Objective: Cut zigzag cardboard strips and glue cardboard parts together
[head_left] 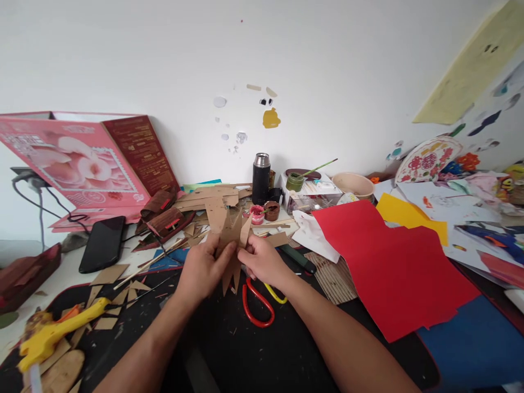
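My left hand [207, 267] is closed on a spiky brown cardboard piece [230, 236], its thumb pressed on the front. My right hand [266, 261] pinches the same piece from the other side, at a lighter pointed tip [245, 230]. More cardboard points stick out below my fingers. Scissors lie just under my hands on the black mat; a red handle loop [259, 325] and a yellow handle loop [277, 297] show, while their blades are hidden. Whether the lighter tip is glued on or separate I cannot tell.
On the left are a yellow glue gun [61, 330], cardboard scraps [107, 323] and a black phone [102, 244]. A dark thermos [261, 183], open paint pots [257, 214] and stacked cardboard [200, 199] stand behind. Red paper [393, 262] and corrugated card [333, 275] lie to the right.
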A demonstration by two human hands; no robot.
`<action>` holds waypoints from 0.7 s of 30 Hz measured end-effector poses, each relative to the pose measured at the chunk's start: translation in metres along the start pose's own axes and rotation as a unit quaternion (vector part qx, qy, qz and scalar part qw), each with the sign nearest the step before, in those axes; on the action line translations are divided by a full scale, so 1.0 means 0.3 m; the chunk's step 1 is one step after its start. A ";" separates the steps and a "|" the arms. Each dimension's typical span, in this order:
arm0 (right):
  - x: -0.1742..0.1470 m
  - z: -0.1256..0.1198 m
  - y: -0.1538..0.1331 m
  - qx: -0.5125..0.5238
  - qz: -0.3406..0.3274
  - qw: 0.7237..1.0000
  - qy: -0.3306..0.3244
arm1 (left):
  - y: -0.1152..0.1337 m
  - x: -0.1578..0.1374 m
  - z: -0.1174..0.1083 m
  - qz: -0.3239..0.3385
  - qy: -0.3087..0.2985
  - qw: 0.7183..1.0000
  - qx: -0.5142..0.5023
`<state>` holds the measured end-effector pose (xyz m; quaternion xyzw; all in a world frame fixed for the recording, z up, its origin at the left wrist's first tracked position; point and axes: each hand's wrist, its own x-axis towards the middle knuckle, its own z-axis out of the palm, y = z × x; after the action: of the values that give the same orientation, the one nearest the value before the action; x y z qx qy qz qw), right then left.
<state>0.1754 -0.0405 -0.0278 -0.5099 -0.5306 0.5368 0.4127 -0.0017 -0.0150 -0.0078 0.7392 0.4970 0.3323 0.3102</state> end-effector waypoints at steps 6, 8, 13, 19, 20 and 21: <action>0.007 0.006 0.011 0.001 -0.009 1.000 0.020 | -0.008 0.002 0.019 -0.009 0.017 1.000 0.011; 0.006 0.004 0.013 0.016 -0.022 1.000 0.006 | -0.012 0.009 0.010 -0.026 0.009 0.998 -0.047; 0.006 -0.007 0.020 0.022 -0.043 0.999 -0.021 | -0.014 0.023 -0.011 -0.080 -0.029 0.978 -0.189; 0.000 -0.005 0.010 -0.007 -0.038 0.999 -0.026 | -0.020 0.027 -0.022 -0.095 -0.040 0.973 -0.209; -0.002 -0.005 0.009 -0.009 -0.037 0.999 -0.026 | -0.022 0.027 -0.023 -0.095 -0.042 0.972 -0.211; -0.003 -0.005 0.008 -0.010 -0.036 0.999 -0.026 | -0.025 0.027 -0.022 -0.095 -0.043 0.972 -0.210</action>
<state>0.1773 -0.0414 -0.0300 -0.4805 -0.5647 0.5294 0.4124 -0.0088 -0.0042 -0.0084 0.6205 0.4698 0.3666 0.5098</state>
